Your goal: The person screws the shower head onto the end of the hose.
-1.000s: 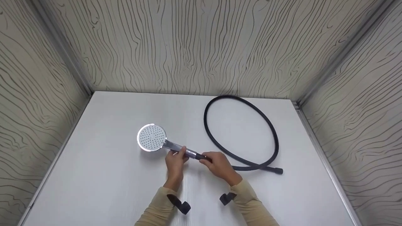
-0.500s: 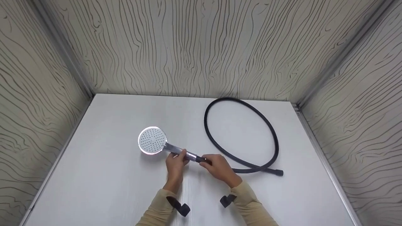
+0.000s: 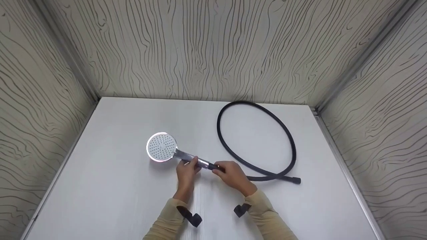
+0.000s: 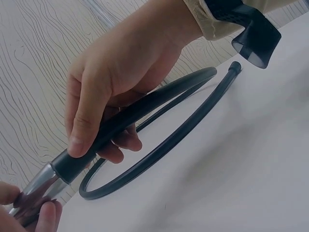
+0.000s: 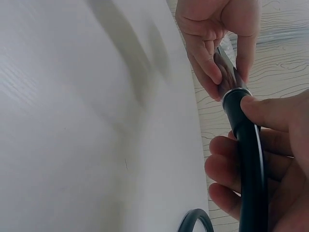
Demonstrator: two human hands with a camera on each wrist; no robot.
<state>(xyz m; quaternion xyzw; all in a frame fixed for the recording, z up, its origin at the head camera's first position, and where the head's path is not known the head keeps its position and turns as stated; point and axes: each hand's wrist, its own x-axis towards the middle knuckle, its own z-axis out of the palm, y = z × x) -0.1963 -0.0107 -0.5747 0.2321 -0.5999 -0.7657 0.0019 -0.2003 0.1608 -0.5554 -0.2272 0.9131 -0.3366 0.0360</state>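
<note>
A chrome handheld shower head with a round, dotted white face points to the left above the table. My left hand pinches its chrome handle between thumb and fingers. My right hand grips the black end fitting of a black shower hose, thumb on top and fingers curled beneath. In both wrist views that fitting meets the end of the chrome handle, in line with it. Whether any thread shows between them I cannot tell. The hose runs from my right hand into a wide loop on the right.
The white tabletop carries the hose loop, whose other black end lies free at the right. Wood-grain panels rise behind and at both sides. Black straps with small mounts sit on both wrists.
The view shifts slightly up and down. Both hands keep their hold on handle and hose end, and any turning of the fitting is too small to see.
</note>
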